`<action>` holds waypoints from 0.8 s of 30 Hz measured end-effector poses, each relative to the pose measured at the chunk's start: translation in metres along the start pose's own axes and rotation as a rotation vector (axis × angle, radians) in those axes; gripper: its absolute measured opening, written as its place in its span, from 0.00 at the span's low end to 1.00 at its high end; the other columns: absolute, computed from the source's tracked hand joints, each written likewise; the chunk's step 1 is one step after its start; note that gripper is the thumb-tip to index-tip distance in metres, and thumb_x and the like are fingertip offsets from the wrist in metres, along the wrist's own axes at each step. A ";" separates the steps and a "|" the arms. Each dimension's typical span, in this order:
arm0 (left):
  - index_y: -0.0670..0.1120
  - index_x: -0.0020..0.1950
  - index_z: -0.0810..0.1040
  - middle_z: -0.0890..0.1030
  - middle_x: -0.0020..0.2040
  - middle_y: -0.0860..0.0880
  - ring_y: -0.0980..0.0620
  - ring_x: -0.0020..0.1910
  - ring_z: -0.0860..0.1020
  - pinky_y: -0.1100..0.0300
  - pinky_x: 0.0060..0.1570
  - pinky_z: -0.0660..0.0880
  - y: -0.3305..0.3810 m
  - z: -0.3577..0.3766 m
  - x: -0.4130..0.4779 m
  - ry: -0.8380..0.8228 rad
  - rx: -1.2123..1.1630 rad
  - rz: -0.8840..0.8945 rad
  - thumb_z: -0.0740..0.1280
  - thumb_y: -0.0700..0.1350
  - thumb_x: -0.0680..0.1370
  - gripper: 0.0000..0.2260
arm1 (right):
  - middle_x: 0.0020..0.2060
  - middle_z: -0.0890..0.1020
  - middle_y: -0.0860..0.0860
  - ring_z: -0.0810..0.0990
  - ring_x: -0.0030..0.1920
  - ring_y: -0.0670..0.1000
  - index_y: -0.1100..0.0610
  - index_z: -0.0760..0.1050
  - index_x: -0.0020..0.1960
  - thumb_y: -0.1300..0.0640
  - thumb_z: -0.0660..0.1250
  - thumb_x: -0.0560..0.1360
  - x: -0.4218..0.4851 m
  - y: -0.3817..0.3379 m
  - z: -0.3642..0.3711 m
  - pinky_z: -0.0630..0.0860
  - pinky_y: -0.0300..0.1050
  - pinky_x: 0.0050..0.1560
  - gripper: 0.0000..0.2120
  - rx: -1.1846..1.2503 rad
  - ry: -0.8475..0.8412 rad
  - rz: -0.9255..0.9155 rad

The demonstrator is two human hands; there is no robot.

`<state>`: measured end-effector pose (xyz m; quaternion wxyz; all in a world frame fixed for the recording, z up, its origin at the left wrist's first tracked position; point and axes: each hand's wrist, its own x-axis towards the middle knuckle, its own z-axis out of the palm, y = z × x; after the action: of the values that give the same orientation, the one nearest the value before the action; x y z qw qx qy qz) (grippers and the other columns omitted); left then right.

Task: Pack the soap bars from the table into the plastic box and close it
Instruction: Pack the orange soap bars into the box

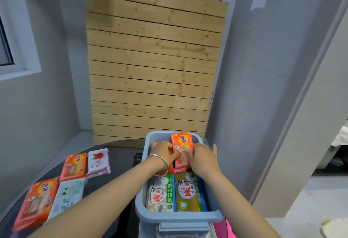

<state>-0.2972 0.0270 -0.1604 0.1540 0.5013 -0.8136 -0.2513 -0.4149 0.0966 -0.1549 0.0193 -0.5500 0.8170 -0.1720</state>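
A grey-blue plastic box (140,207) stands open at the table's right end. Inside it, near me, lie a white-and-green soap pack (160,196) and a gold-and-green soap pack (188,194). Farther back, an orange soap bar (182,143) lies on other orange packs. My left hand (163,153) and my right hand (204,159) both grip it, one from each side. On the dark table to the left lie two orange soap bars (73,166) (36,203), a white rose-print bar (98,159) and a white green-print bar (68,196).
A wooden slatted panel (152,68) leans against the wall behind the table. A black object (137,157) sits just left of the box. The box's front latch (183,227) faces me. Something pink (230,228) shows beside the box at lower right.
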 end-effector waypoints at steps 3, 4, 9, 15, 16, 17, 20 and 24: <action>0.47 0.63 0.74 0.75 0.64 0.47 0.44 0.64 0.68 0.53 0.64 0.65 -0.001 0.004 0.002 -0.035 0.137 0.017 0.59 0.61 0.76 0.23 | 0.63 0.78 0.52 0.61 0.74 0.50 0.55 0.78 0.57 0.50 0.56 0.80 -0.005 -0.003 -0.003 0.38 0.60 0.74 0.16 -0.233 -0.089 -0.065; 0.47 0.64 0.74 0.75 0.64 0.47 0.44 0.65 0.68 0.53 0.65 0.65 -0.002 0.006 0.003 -0.028 0.152 0.032 0.60 0.60 0.76 0.23 | 0.63 0.77 0.52 0.60 0.75 0.50 0.55 0.78 0.58 0.51 0.59 0.79 -0.006 -0.004 -0.004 0.38 0.61 0.74 0.14 -0.295 -0.112 -0.084; 0.49 0.68 0.68 0.77 0.62 0.47 0.45 0.63 0.72 0.53 0.62 0.68 -0.001 0.004 -0.002 -0.011 0.110 0.067 0.63 0.57 0.75 0.24 | 0.64 0.76 0.53 0.58 0.75 0.52 0.53 0.76 0.60 0.51 0.60 0.79 -0.010 -0.008 -0.006 0.39 0.63 0.74 0.13 -0.411 -0.145 -0.128; 0.47 0.76 0.54 0.61 0.75 0.45 0.41 0.74 0.57 0.47 0.73 0.54 -0.003 0.007 0.000 -0.105 0.382 0.032 0.54 0.61 0.78 0.31 | 0.63 0.78 0.52 0.57 0.76 0.53 0.54 0.75 0.62 0.49 0.63 0.77 -0.012 -0.008 -0.006 0.40 0.65 0.74 0.16 -0.556 -0.192 -0.160; 0.48 0.77 0.51 0.58 0.76 0.45 0.40 0.75 0.54 0.47 0.74 0.52 -0.004 0.008 0.000 -0.112 0.387 0.030 0.53 0.60 0.78 0.31 | 0.63 0.78 0.52 0.57 0.76 0.54 0.54 0.74 0.62 0.49 0.64 0.76 -0.013 -0.009 -0.006 0.41 0.66 0.74 0.17 -0.580 -0.198 -0.173; 0.50 0.77 0.48 0.56 0.77 0.44 0.40 0.75 0.52 0.46 0.74 0.50 -0.005 0.009 -0.001 -0.112 0.376 0.034 0.53 0.60 0.79 0.31 | 0.64 0.76 0.52 0.57 0.76 0.54 0.55 0.73 0.64 0.49 0.64 0.76 -0.013 -0.009 -0.006 0.41 0.66 0.74 0.19 -0.585 -0.191 -0.184; 0.55 0.77 0.47 0.52 0.78 0.44 0.38 0.76 0.48 0.44 0.74 0.47 -0.004 0.008 -0.003 -0.128 0.405 0.062 0.50 0.58 0.80 0.27 | 0.74 0.64 0.53 0.55 0.77 0.54 0.57 0.60 0.74 0.50 0.61 0.77 -0.011 -0.007 -0.003 0.41 0.64 0.74 0.28 -0.517 -0.127 -0.201; 0.54 0.77 0.50 0.49 0.79 0.45 0.38 0.76 0.46 0.44 0.75 0.46 -0.003 0.007 -0.006 -0.147 0.442 0.053 0.47 0.56 0.81 0.24 | 0.74 0.64 0.51 0.62 0.74 0.53 0.55 0.58 0.75 0.51 0.64 0.75 -0.008 -0.003 0.002 0.46 0.62 0.74 0.31 -0.553 -0.165 -0.286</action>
<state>-0.2959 0.0327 -0.1681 -0.0127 0.4818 -0.8706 -0.0986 -0.4089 0.1021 -0.1572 -0.0892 -0.6559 0.7428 0.1007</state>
